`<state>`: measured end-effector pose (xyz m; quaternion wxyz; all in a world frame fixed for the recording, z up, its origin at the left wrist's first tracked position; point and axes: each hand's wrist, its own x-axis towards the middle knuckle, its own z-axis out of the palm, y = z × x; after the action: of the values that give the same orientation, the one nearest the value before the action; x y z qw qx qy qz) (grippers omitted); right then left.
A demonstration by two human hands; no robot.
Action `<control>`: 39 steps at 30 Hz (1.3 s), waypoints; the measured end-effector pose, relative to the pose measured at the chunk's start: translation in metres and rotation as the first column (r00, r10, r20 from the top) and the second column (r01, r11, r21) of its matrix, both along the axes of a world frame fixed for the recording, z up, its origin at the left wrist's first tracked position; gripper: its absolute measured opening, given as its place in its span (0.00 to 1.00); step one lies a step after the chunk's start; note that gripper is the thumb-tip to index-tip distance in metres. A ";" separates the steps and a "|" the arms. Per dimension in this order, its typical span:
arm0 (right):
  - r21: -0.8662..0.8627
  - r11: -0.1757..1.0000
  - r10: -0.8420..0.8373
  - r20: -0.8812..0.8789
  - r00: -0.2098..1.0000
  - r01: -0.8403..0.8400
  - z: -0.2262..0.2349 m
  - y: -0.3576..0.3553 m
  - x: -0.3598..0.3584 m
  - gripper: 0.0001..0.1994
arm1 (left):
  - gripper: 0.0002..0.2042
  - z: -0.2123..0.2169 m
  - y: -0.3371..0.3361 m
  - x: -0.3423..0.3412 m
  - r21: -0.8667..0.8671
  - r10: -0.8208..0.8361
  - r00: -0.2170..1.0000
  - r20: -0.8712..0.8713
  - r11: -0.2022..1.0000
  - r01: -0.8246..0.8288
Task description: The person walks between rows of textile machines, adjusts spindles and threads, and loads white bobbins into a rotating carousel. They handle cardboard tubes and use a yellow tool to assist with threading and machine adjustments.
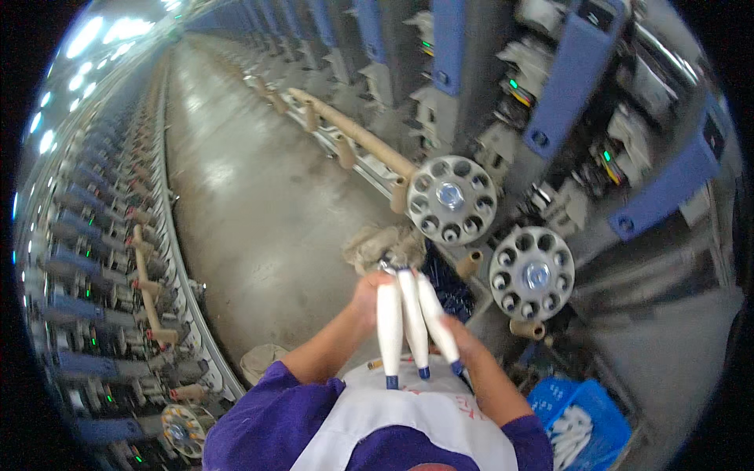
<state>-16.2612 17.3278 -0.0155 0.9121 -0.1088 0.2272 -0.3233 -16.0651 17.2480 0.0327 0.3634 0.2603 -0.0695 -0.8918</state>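
Three long white yarn bobbins with blue tips fan out in front of my apron: a left one (389,326), a middle one (411,318) and a right one (437,314). My left hand (367,297) is closed round their far ends, its fingers mostly hidden behind the yarn. My right hand (462,339) grips the right bobbin along its side, fingers partly covered. Just beyond the hands are a bundle of beige cloth (381,247) and a dark blue bag-like thing (448,286).
Two round grey bobbin magazines, a far one (451,196) and a near one (536,271), jut out from the winding machine on the right. A blue crate (585,424) with white bobbins stands at lower right. Another machine row (102,314) lines the aisle floor (243,180) on the left.
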 end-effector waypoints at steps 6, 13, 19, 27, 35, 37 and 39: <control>-0.127 0.982 0.074 -0.411 0.908 -0.138 -0.017 -0.006 0.018 0.30 | 0.20 -0.030 0.037 -0.009 0.237 0.148 0.917 0.371 0.939 -0.247; -0.049 0.984 0.122 -0.521 0.845 -0.172 -0.032 -0.046 0.030 0.21 | 0.25 -0.034 0.047 -0.016 0.090 0.135 0.814 0.565 0.970 -0.224; 0.054 0.998 -0.023 -0.339 0.940 0.044 -0.051 -0.143 0.056 0.19 | 0.27 -0.038 -0.071 0.007 -0.161 0.113 0.674 0.730 0.987 0.009; 0.274 0.860 -0.476 0.122 0.871 0.431 -0.109 -0.266 0.092 0.14 | 0.32 -0.043 -0.245 -0.013 -0.321 0.079 0.417 0.906 0.768 0.553; 0.400 0.789 -0.517 0.020 0.856 0.467 -0.093 -0.291 0.058 0.21 | 0.23 -0.088 -0.318 -0.058 -0.220 0.116 0.192 0.974 0.670 0.709; 0.242 0.938 -0.237 -0.069 0.969 0.247 -0.070 -0.288 0.032 0.23 | 0.18 -0.094 -0.322 -0.061 -0.379 0.461 0.079 0.884 0.607 0.699; -0.044 0.998 0.018 -0.298 0.954 -0.033 -0.046 -0.287 0.000 0.23 | 0.19 -0.098 -0.313 -0.058 -0.630 0.608 0.194 0.770 0.676 0.382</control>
<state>-16.2613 17.0407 -0.0618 0.8686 -0.1814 0.3527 -0.2969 -16.1235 16.9353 -0.0648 0.3762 0.5971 -0.6037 -0.3709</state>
